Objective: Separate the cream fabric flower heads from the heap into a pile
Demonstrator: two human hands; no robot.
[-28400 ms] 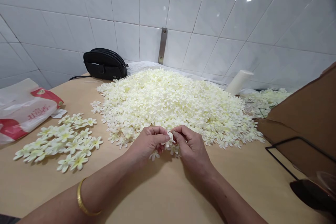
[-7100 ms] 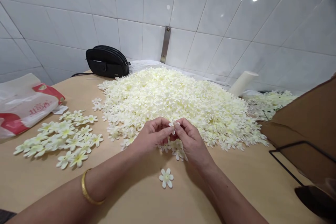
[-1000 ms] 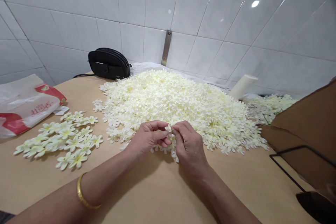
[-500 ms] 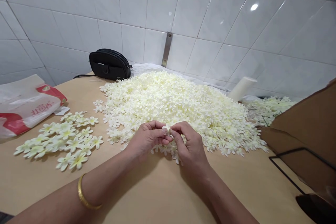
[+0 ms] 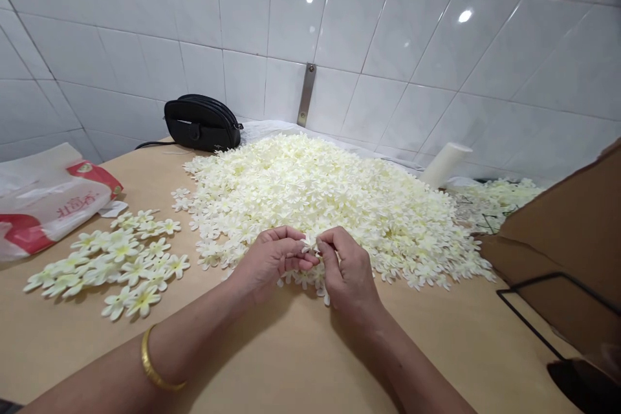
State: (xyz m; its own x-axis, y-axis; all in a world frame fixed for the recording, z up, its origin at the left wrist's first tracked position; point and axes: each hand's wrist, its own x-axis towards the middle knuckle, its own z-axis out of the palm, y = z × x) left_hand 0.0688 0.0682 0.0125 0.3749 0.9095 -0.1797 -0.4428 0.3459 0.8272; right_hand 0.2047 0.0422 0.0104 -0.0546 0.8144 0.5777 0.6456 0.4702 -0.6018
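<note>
Left hand (image 5: 276,253) and right hand (image 5: 350,268) are both pinching one white flower (image 5: 310,244) between them, just by the near edge of the heap (image 5: 310,187). I'd call that one mid-job from my end. Off left on the worktop (image 5: 272,362) sits a small batch of flowers (image 5: 119,251); can't tell if those are finished, but most of the heap looks untouched.

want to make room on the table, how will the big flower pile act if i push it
The flower pile will probably slump and spread, being a mound of separate blooms. Strays seem likely, as a few loose flowers lie at its left edge. Each bloom looks light, judging by its thin petals.
</note>
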